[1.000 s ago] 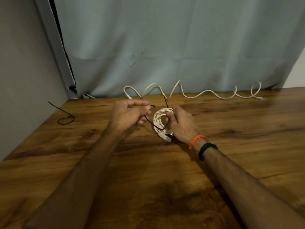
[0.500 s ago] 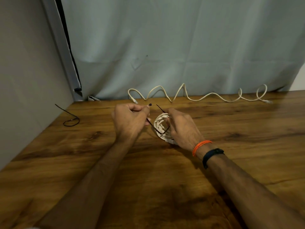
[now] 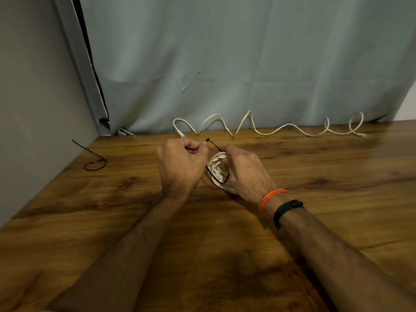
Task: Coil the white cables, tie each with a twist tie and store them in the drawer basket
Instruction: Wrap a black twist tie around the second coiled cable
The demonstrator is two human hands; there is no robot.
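Both hands, left hand [image 3: 180, 164] and right hand [image 3: 244, 171], pinch one black twist tie [image 3: 217, 180] around one coiled white cable [image 3: 217, 168]. Open wooden tabletop [image 3: 326, 176] lies right of them. Beyond them lies one loose wavy white cable [image 3: 270, 129]; a second black twist tie [image 3: 94, 162] lies to their left.

Wooden table [image 3: 337, 199]; cable [image 3: 270, 129], twist tie [image 3: 94, 163]

No legible text, label, brand, number or sign is found on any surface or item shown in the head view.

Twist tie [image 3: 218, 176] now looped tighter around coil [image 3: 217, 168].
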